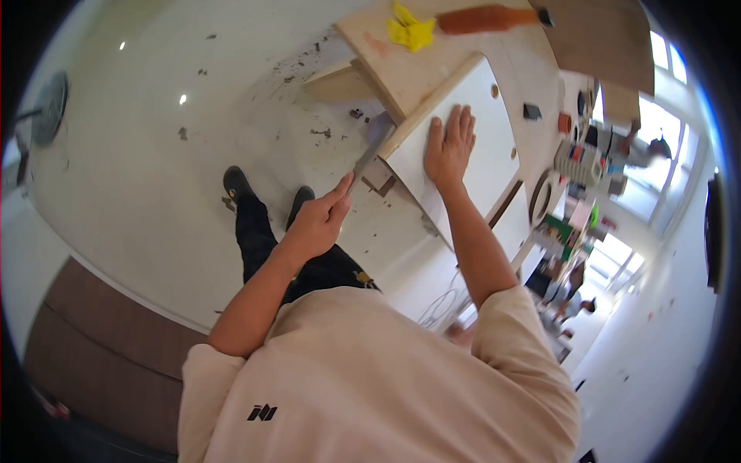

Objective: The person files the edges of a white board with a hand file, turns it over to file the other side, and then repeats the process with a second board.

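Note:
My left hand [315, 225] is closed round the near end of a narrow flat grey tool [374, 145], which looks like a file. Its blade runs along the wooden edge [417, 113] of a white panel [455, 174], close to one corner. Fingers spread, my right hand [450, 150] lies flat on the panel's white face. Two round holes [495, 91] show near the panel's far side. The panel rests on a pale wooden workbench [421, 65].
A yellow crumpled cloth [411, 29] and a bottle of orange-brown liquid [486, 19] lie on the bench. Dark scraps [320, 133] litter the floor. A person [567, 297] works farther off at right. Brown panels [108, 347] stand behind at left.

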Demonstrator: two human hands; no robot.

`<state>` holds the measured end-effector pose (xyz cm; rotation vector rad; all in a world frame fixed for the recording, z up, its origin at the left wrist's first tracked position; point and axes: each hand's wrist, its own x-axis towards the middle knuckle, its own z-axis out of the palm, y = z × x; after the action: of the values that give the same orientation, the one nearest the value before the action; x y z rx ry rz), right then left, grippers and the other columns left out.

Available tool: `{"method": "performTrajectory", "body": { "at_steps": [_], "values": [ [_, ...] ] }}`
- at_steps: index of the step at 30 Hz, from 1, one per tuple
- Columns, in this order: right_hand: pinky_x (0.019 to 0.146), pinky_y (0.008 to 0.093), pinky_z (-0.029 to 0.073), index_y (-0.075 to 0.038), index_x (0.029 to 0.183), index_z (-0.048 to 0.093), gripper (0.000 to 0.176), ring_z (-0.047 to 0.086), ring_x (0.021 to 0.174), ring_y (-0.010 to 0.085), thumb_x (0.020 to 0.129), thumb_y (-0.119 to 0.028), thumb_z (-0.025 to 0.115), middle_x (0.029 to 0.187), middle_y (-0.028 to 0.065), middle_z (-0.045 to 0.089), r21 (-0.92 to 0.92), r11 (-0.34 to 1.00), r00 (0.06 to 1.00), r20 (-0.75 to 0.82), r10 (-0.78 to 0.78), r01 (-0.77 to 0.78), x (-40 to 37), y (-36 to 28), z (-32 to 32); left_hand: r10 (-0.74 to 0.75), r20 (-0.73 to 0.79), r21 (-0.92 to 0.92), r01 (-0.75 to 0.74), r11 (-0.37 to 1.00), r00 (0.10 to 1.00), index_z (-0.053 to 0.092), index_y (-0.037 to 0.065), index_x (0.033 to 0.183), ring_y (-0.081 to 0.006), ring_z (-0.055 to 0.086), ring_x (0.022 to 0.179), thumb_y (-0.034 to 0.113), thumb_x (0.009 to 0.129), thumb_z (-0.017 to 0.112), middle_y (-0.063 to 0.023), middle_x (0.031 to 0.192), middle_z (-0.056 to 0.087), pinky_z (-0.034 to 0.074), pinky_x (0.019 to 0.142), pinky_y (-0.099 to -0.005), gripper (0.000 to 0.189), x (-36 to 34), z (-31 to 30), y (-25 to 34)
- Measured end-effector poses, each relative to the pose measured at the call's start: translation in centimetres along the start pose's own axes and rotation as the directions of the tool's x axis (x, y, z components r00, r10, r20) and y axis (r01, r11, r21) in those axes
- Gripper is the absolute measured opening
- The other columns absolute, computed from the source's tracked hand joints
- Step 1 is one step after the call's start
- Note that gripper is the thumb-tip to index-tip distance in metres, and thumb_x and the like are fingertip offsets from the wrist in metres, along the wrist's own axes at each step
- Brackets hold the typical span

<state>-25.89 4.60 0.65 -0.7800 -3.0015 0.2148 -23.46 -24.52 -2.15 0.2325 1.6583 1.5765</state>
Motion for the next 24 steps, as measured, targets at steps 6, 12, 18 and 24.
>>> {"method": "performTrajectory", "body": {
  "at_steps": [6,12,18,24],
  "values": [
    [0.122,0.0539,0.012,-0.004,0.155,0.035,0.071,0.018,0.152,0.0399,0.102,-0.052,0.042,0.163,0.0212,0.025,-0.01,1.0,0.999,-0.042,0.005,-0.005,-0.2,0.2,-0.1,-0.073,0.022,0.044,0.072,0.996,0.997,0.043,0.012,0.153,-0.0092,0.041,0.063,0.028,0.107,0.051,-0.0002,0.071,0.046,0.04,0.061,-0.0236,0.05,-0.1,-2.7,0.6],
    [0.121,0.0567,0.015,-0.003,0.153,0.038,0.071,0.023,0.15,0.0415,0.101,-0.051,0.043,0.161,0.023,0.029,-0.041,0.999,0.995,-0.098,-0.029,0.025,-0.4,0.3,0.1,-0.118,0.064,0.078,0.113,0.99,0.991,0.045,0.01,0.151,-0.0111,0.047,0.071,0.032,0.107,0.05,-0.0028,0.081,0.055,0.043,0.072,-0.025,0.05,-1.5,-2.2,0.2],
    [0.122,0.0538,0.013,-0.006,0.155,0.035,0.072,0.019,0.152,0.0389,0.101,-0.054,0.039,0.163,0.0194,0.026,-0.058,0.998,0.997,-0.077,-0.013,0.009,-0.3,0.3,-0.1,-0.195,0.099,-0.024,0.198,0.98,0.976,0.043,0.009,0.152,-0.0067,0.038,0.064,0.031,0.107,0.05,0.0045,0.072,0.044,0.038,0.06,-0.0217,0.051,2.1,-1.8,2.2],
    [0.123,0.0523,0.012,-0.007,0.156,0.034,0.072,0.017,0.153,0.0372,0.101,-0.054,0.038,0.164,0.0176,0.024,-0.089,0.996,0.998,-0.058,0.002,-0.007,-0.5,0.5,0.2,-0.113,0.119,-0.002,0.114,0.993,0.986,0.04,0.009,0.154,-0.006,0.037,0.061,0.03,0.107,0.05,0.005,0.07,0.038,0.037,0.057,-0.0213,0.052,-1.0,-2.5,0.1]
  ]
}}
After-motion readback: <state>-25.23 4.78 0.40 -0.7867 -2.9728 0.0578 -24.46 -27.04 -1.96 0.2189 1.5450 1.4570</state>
